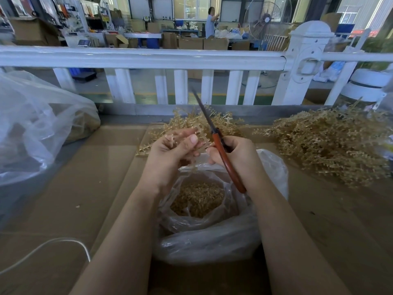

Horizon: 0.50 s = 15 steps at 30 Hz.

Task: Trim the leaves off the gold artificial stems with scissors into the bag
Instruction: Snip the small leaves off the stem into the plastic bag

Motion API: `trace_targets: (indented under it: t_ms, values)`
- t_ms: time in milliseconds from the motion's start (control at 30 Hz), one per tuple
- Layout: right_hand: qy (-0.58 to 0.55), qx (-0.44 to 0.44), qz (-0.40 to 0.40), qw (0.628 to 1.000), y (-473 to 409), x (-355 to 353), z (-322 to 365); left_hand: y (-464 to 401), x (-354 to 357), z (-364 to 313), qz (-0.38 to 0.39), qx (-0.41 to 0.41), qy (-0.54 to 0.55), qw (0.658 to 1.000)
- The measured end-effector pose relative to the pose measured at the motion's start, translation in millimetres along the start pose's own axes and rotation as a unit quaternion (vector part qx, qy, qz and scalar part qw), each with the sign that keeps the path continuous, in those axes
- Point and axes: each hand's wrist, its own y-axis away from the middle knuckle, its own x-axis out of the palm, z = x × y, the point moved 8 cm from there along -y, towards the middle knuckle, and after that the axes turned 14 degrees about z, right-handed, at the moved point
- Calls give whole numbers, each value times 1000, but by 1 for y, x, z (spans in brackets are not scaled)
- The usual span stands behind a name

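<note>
Behind a white fence [148, 58] the workshop is full of boxes; you sit at a cardboard-covered table [85, 177]. Uncut gold stems [331, 143] are piled far right, and the open bag [212, 209] of cut leaves lies directly under your hands. Your left hand [170, 147] pinches one stem [202, 133], just left of the blades. Your right hand [236, 154] grips the scissors [219, 145], blades together, pointing up and away.

Thin, glossy clear plastic bag [212, 235], crinkled; shiny gold plastic leafy stems [331, 143]; matt brown cardboard tabletop [95, 188]; scissors [219, 145] with smooth orange-red handles, dull dark blades.
</note>
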Motion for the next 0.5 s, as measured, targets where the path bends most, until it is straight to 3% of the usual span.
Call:
trace_targets:
  t_ms: [233, 500]
  values:
    - [-72, 18, -71, 995, 1, -17, -5, 3, 14, 10, 81, -98, -40, 991]
    - [-60, -27, -81, 995, 3, -16, 2, 3, 13, 12, 52, -97, 9, 994]
